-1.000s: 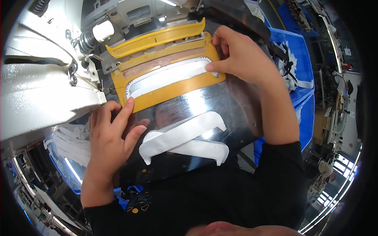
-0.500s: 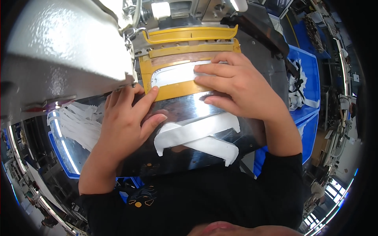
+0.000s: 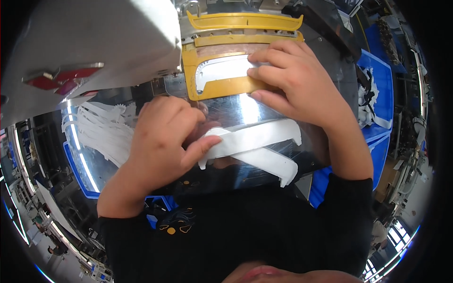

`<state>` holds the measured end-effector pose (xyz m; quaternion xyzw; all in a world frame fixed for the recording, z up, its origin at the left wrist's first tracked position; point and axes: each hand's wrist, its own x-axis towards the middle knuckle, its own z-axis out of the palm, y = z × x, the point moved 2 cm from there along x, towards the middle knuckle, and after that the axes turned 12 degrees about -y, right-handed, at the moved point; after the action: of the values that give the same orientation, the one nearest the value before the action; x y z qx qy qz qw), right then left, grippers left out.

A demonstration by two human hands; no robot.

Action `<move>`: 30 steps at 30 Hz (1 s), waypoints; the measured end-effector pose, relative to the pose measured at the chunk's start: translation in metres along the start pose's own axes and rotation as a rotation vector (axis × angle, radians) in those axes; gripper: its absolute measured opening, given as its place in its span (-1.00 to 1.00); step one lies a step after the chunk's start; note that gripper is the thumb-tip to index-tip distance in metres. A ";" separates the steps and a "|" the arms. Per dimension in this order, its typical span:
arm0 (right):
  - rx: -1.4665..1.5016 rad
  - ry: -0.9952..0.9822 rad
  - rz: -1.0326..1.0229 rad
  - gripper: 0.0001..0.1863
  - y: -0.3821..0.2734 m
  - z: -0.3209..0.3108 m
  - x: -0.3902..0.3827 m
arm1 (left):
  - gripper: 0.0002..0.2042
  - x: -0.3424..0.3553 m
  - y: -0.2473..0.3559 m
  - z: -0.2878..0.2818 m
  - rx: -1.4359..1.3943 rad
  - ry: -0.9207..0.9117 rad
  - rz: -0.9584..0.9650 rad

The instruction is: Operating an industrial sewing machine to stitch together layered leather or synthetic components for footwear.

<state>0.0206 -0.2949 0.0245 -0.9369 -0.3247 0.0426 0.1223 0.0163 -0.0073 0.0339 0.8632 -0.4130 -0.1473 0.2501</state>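
A yellow template frame [image 3: 222,88] lies on the shiny machine table, and a white fabric piece [image 3: 224,70] with a curved left end shows in its opening. The fingertips of my right hand [image 3: 295,75] press flat on the right part of this piece, and its thumb is by the frame's near edge. My left hand [image 3: 165,134] is left of two crossed white strips. Its fingers are bent and its thumb, apart from them, touches the left end of the upper strip [image 3: 257,137]. The lower strip [image 3: 271,162] slants beneath, toward the near right.
A large pale machine head [image 3: 118,42] overhangs the left side. Behind the frame stands a raised yellow bar [image 3: 245,21]. Many white strips [image 3: 101,127] lie at the left, by a blue bin [image 3: 75,172]. Another blue bin [image 3: 384,89] at the right holds white and black scraps.
My left hand has left the yellow frame's near left corner and come nearer to me, its thumb now at the upper strip's end. My right hand stays on the framed piece. The view has shifted.
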 end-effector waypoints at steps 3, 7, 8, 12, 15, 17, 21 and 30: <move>0.014 0.079 -0.012 -0.72 0.003 0.008 -0.003 | -0.71 -0.001 0.005 0.009 -0.023 -0.080 0.031; 0.005 0.134 -0.030 -0.71 -0.002 0.012 -0.007 | -0.77 -0.005 0.004 0.013 -0.034 -0.101 0.044; 0.005 0.135 -0.034 -0.71 -0.004 0.012 -0.006 | -0.77 -0.006 0.005 0.014 -0.032 -0.098 0.041; 0.311 0.096 -0.162 -0.64 -0.020 0.010 -0.003 | -0.81 -0.003 0.003 0.017 -0.047 -0.060 0.078; 0.531 0.049 -0.265 -0.59 -0.036 0.011 -0.002 | -0.81 -0.002 0.000 0.017 -0.058 -0.054 0.124; 0.625 0.031 -0.303 -0.58 -0.043 0.015 -0.003 | -0.82 -0.003 0.000 0.016 -0.060 -0.038 0.149; 0.749 -0.103 -0.215 -0.65 -0.045 0.000 -0.010 | -0.82 -0.003 0.006 0.003 -0.225 0.010 0.259; 0.632 0.100 0.064 -0.84 -0.021 -0.021 -0.015 | -0.79 -0.010 -0.013 0.008 -0.513 0.174 -0.006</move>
<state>0.0000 -0.2925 0.0502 -0.8632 -0.2595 0.0991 0.4216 0.0144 0.0051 0.0206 0.7824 -0.3365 -0.1733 0.4945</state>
